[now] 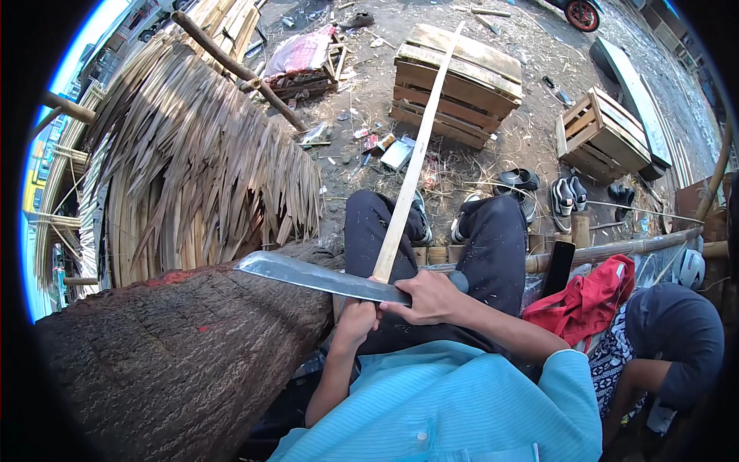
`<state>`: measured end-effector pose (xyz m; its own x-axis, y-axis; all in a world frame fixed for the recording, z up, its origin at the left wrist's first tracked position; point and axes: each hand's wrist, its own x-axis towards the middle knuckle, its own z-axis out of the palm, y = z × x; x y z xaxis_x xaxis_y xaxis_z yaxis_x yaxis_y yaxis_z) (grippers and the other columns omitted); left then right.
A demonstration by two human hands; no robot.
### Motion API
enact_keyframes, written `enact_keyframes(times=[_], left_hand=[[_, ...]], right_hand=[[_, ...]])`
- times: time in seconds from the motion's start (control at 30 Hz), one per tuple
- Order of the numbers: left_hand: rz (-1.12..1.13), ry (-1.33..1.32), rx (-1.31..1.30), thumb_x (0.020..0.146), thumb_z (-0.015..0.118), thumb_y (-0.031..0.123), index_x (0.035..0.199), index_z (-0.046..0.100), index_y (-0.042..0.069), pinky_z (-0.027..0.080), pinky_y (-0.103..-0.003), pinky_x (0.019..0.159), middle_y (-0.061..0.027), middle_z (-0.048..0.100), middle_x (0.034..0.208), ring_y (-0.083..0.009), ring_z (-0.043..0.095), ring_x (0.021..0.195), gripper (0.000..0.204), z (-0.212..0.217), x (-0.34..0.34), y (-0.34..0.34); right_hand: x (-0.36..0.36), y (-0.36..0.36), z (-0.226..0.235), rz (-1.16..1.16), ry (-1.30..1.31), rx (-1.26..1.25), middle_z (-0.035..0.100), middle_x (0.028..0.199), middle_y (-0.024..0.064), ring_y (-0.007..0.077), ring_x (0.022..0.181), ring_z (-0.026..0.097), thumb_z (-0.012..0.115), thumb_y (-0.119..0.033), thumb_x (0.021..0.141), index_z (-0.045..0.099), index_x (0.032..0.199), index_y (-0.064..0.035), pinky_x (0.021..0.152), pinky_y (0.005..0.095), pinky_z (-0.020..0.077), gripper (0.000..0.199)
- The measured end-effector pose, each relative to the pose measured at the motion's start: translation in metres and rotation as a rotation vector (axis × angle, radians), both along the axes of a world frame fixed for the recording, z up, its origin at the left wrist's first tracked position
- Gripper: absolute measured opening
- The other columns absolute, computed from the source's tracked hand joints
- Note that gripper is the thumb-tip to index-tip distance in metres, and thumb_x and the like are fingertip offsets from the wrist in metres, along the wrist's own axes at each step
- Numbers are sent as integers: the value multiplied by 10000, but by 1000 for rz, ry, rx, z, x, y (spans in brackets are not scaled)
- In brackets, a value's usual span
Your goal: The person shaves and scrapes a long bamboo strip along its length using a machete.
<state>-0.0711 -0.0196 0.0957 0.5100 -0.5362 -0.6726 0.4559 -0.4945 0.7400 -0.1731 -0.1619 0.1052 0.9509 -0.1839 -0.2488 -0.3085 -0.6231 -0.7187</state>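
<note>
Across my lap runs a broad machete (308, 277), its dark blade pointing left. My right hand (429, 296) is closed around it near the handle, whose rounded end shows past my knuckles. In my closed left hand (356, 322) is the near end of a long pale bamboo strip (413, 173). The strip slants away between my knees, its far part passing over a wooden crate in the picture. Next to my left hand the blade lies across the strip's near end. Both hands are close together, and the strip's very end is hidden.
A thick dark tree trunk (177, 339) lies at my left, beside dry thatch (208, 146). Ahead stand a slatted wooden crate (454, 85) and a smaller crate (604, 135). At right are a bamboo pole (608, 252), a red cloth (581, 300) and a bent-over person (673, 343).
</note>
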Motion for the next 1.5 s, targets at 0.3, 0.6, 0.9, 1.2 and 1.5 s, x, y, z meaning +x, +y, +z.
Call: enact_keyframes(times=[0.3, 0.6, 0.9, 1.2, 1.5], left_hand=[[-137, -97, -10, 980, 350, 322, 883, 516, 46, 285, -200, 296, 2, 426, 500, -58, 355, 332, 337, 21, -3, 5], [-57, 77, -120, 979, 341, 329, 844, 516, 39, 294, -202, 297, -11, 445, 517, -62, 374, 348, 365, 5, 0, -19], [61, 218, -147, 980, 333, 365, 799, 451, 92, 239, -204, 305, 12, 371, 487, -59, 307, 326, 347, 5, 6, -26], [51, 278, -171, 983, 319, 357, 779, 446, 68, 248, -204, 294, -4, 361, 466, -71, 303, 310, 375, 13, -2, -8], [0, 103, -60, 984, 323, 330, 815, 474, 59, 277, -204, 301, 7, 387, 494, -60, 331, 334, 353, 6, 1, -9]], right_hand=[[14, -109, -42, -530, 135, 127, 594, 625, 233, 342, 642, 624, 454, -581, 836, 641, 779, 42, 632, 426, 482, 654], [2, -23, -11, -214, 51, 93, 550, 591, 267, 410, 623, 585, 485, -520, 840, 623, 775, 50, 651, 462, 478, 590], [7, -37, -23, -171, -69, -48, 545, 540, 216, 383, 557, 581, 543, -571, 772, 648, 771, 4, 590, 452, 473, 585], [20, -104, -33, -524, 123, 136, 605, 662, 238, 333, 657, 622, 453, -562, 849, 639, 760, 58, 636, 414, 470, 653], [5, -17, -7, -52, -27, -73, 546, 551, 223, 403, 595, 588, 525, -564, 786, 641, 749, 3, 607, 461, 476, 580]])
